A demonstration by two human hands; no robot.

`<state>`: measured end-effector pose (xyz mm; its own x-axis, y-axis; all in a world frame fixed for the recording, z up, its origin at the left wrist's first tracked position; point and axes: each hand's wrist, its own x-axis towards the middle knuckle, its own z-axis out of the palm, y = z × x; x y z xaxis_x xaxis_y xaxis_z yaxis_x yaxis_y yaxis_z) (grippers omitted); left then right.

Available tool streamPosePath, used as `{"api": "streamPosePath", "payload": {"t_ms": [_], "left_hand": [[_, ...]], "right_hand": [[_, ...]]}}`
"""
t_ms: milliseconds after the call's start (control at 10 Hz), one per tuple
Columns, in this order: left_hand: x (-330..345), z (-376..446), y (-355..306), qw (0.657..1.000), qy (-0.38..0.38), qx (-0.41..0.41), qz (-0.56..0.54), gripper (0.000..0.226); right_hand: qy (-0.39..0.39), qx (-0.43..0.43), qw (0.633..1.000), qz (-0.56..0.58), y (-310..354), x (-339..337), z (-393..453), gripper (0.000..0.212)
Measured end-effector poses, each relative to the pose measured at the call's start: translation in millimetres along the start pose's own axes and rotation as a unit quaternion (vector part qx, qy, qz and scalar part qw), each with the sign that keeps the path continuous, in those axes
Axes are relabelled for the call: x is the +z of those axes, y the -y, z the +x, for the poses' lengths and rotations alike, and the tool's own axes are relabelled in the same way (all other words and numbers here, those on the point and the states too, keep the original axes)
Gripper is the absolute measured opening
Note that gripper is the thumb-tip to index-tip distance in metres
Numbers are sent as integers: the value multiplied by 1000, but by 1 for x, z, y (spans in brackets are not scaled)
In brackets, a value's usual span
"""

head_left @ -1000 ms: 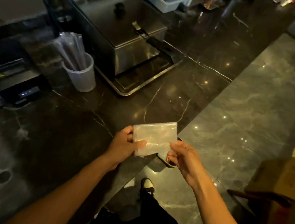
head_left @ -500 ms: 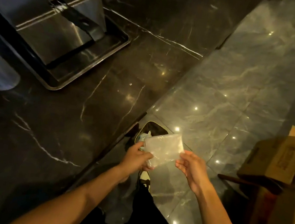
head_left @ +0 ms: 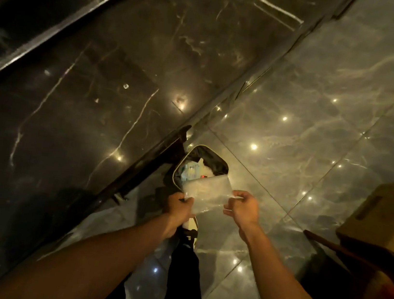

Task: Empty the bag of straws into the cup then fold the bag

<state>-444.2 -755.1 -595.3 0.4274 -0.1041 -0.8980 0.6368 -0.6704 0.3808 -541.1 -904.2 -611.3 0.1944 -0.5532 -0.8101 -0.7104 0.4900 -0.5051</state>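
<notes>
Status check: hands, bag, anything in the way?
Both hands, left and right, pinch folded bag. Bag held above open bin. Nothing in the way.

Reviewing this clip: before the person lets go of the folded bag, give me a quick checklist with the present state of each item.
1. Bag folded flat: ok. The folded bag is a compact rectangle.
2. Both hands gripping: ok. Left hand pinches its left edge, right hand its right edge.
3. Bag empty of straws: ok, none show through the clear plastic.
4. Bag over the bin: ok. It sits above the open bin on the floor beside the counter.
5. Bin has room: cannot tell; some rubbish shows inside, depth hidden.
6. Straws in cup: cannot tell; no cup is in view.
</notes>
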Motion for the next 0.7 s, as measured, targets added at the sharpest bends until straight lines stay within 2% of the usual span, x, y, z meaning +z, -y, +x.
{"api": "streamPosePath", "payload": {"t_ms": [200,400,500,600,700], "left_hand": [[7,66,5,999,2,-25,24,28],[14,99,-5,994,-37,32,100,60],[19,93,-22,984,-57,101,138,69],[21,90,-26,979,-49,116,159,68],[22,91,-20,962,-58,175,201,67]], "right_hand": [[-3,28,999,-23,-15,29,64,30],[24,20,999,9,-9,41,87,40],[64,-48,996,-43,6,45,83,50],[61,-71,989,-116,15,46,80,50],[82,-86,970,-213,22,46,71,56]]}}
